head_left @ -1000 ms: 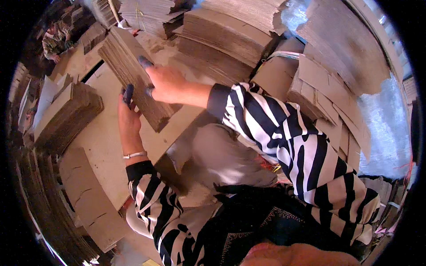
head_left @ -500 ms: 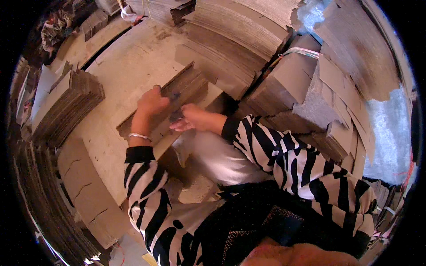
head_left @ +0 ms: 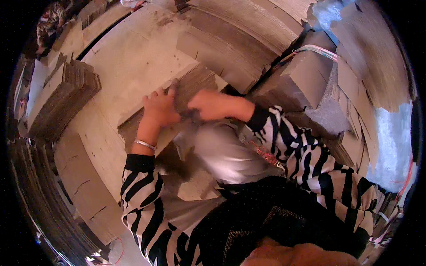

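A stack of brown cardboard pieces (head_left: 199,76) lies at a slant on the wooden board in front of me. My left hand (head_left: 160,108) rests on this stack, its fingers spread over the top and a pale bracelet at the wrist. Close to its right, my right hand (head_left: 211,105) is closed and smeared by motion at the stack's near side. Something small and dark shows between the two hands, too blurred to name; it seems to be at the right hand's fingers.
The pale wooden board (head_left: 128,57) spreads under the stack. Another cardboard stack (head_left: 66,102) stands at the left. Tall cardboard piles (head_left: 235,40) line the far side. A bundle tied with pale strapping (head_left: 306,80) sits at the right. Light trousers (head_left: 230,155) cover my knee.
My left hand has gone from a closed grip to spread fingers on the stack. My right hand has closed and moved up and right. The view has shifted slightly.
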